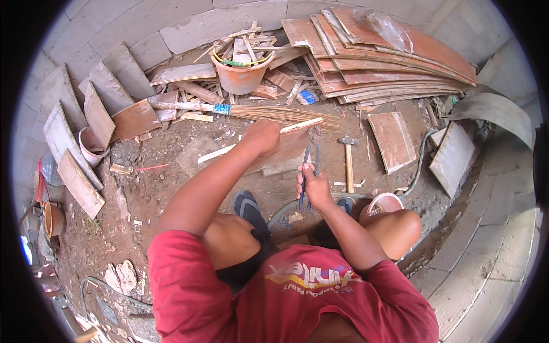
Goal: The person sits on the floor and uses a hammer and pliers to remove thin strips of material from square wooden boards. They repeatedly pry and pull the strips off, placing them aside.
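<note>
My left hand [261, 138] is closed round the upper edge of a plywood panel [294, 143], which has a pale wooden strip [300, 125] along that edge. My right hand [314, 186] grips the handles of dark metal pincers [307, 154]. The pincers' jaws are at the panel's right end, by the strip; whether they bite on a nail is too small to tell. To the right of the pincers, a hammer [349, 166] with a wooden handle lies on the dirt floor.
Plywood sheets [389, 63] are stacked at the far right. An orange bucket [241, 77] holds wood scraps at the back. A stick broom [251, 112] lies beyond the panel. Loose boards [71, 140] lean at the left. A small pail [384, 203] stands by my right knee, near a hose [422, 157].
</note>
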`<action>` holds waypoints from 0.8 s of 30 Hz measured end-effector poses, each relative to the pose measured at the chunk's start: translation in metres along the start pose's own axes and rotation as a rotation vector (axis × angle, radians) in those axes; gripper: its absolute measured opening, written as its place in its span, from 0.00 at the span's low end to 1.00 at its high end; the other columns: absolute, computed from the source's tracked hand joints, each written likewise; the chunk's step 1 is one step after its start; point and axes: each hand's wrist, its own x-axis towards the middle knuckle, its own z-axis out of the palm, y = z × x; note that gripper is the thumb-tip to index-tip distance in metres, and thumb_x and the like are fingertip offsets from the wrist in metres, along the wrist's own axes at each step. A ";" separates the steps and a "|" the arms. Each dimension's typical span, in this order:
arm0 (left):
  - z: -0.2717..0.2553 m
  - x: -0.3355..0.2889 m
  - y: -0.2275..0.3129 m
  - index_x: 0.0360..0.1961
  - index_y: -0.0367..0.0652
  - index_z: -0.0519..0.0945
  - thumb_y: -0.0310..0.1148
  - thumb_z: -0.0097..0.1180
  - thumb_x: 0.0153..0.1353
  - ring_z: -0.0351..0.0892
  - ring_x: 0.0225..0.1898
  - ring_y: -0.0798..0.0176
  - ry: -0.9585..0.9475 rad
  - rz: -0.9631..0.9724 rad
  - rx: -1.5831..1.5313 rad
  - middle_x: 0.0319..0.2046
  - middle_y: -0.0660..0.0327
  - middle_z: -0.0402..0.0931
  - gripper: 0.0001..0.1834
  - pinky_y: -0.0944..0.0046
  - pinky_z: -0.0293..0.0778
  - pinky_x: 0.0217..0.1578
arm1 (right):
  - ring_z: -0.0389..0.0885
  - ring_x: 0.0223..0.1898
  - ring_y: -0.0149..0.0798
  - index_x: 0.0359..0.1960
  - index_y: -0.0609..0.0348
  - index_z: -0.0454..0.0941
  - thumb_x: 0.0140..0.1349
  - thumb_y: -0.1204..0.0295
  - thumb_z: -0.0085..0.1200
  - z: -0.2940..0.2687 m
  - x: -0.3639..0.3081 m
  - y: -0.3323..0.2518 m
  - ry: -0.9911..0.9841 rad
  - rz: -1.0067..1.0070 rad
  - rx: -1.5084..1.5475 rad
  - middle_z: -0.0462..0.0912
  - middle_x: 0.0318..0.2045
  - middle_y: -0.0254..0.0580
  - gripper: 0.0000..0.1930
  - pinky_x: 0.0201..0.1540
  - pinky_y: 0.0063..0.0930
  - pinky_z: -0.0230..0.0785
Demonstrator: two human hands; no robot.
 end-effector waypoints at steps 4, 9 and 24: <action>-0.003 -0.004 -0.002 0.49 0.42 0.81 0.25 0.47 0.55 0.79 0.50 0.43 0.020 -0.017 -0.019 0.46 0.44 0.80 0.20 0.49 0.74 0.52 | 0.71 0.17 0.27 0.39 0.61 0.74 0.73 0.59 0.45 -0.010 0.017 0.013 0.061 -0.121 -0.181 0.72 0.20 0.33 0.16 0.18 0.26 0.66; -0.001 -0.007 0.001 0.50 0.42 0.81 0.26 0.48 0.56 0.79 0.52 0.43 0.032 -0.045 -0.013 0.48 0.44 0.79 0.20 0.49 0.74 0.53 | 0.79 0.28 0.63 0.41 0.66 0.74 0.72 0.61 0.46 -0.068 0.004 -0.045 0.183 -0.371 -1.276 0.80 0.30 0.65 0.17 0.32 0.48 0.73; -0.009 -0.002 -0.018 0.50 0.38 0.79 0.37 0.59 0.54 0.78 0.52 0.43 0.007 -0.134 -0.026 0.48 0.42 0.78 0.22 0.50 0.73 0.54 | 0.78 0.25 0.29 0.53 0.64 0.74 0.71 0.60 0.47 -0.078 -0.037 -0.046 -0.123 0.102 -0.580 0.81 0.28 0.36 0.19 0.28 0.27 0.68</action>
